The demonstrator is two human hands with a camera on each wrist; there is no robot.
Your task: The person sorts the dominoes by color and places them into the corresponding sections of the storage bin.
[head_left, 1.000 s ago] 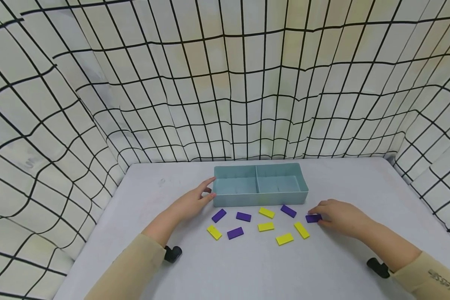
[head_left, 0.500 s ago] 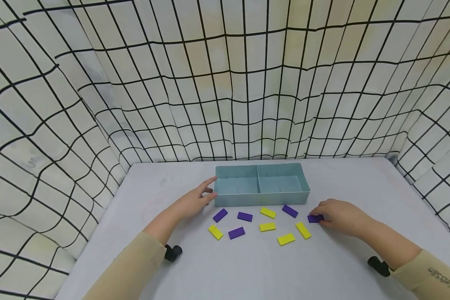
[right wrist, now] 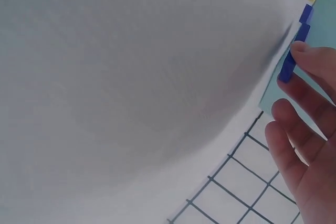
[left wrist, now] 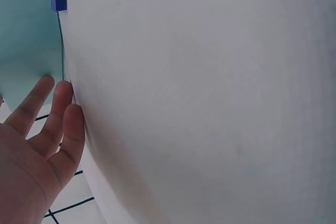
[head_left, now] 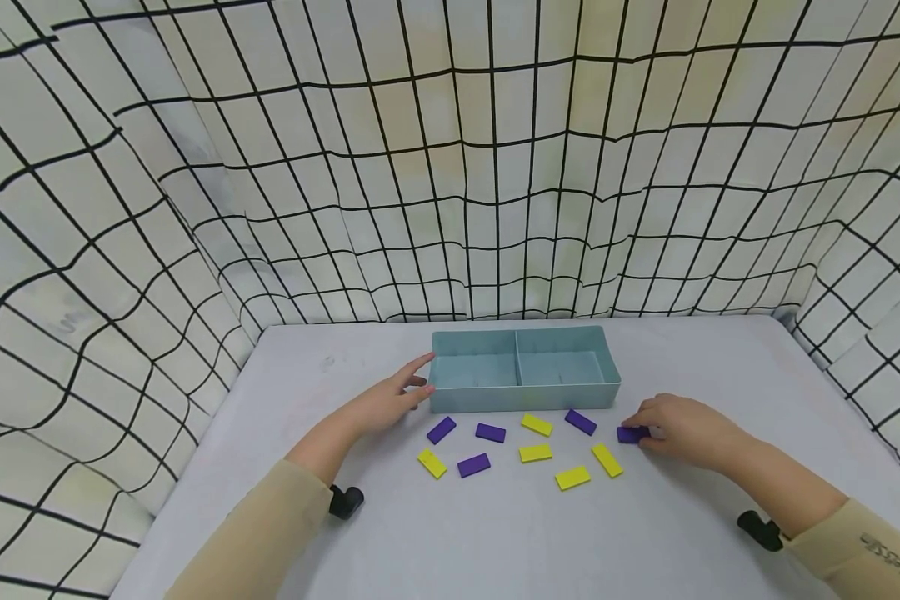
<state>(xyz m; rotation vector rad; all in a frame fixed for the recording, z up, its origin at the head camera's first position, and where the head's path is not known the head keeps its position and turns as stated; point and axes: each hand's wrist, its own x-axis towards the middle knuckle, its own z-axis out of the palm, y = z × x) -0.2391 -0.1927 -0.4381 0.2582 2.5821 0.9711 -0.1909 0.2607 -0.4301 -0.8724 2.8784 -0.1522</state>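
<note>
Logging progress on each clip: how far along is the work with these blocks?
Done: nothing visible; the divided teal box shows no blocks inside. In hand: the right hand pinches one purple block, while the left hand is at the box's left end. Remaining, if they're meant for the box: four purple blocks and five yellow blocks, loose in front.

Wht tabletop [head_left: 495, 542], pale walls [head_left: 512, 171] w/ blk grid lines [head_left: 453, 72] (kinda wavy), faint yellowish patches [head_left: 591, 96]

The blocks [head_left: 474, 465] are purple and yellow, the tray [head_left: 525, 399] pale teal, the sleeves [head_left: 255, 533] beige — the whitish backdrop [head_left: 552, 98] black-gridded.
</note>
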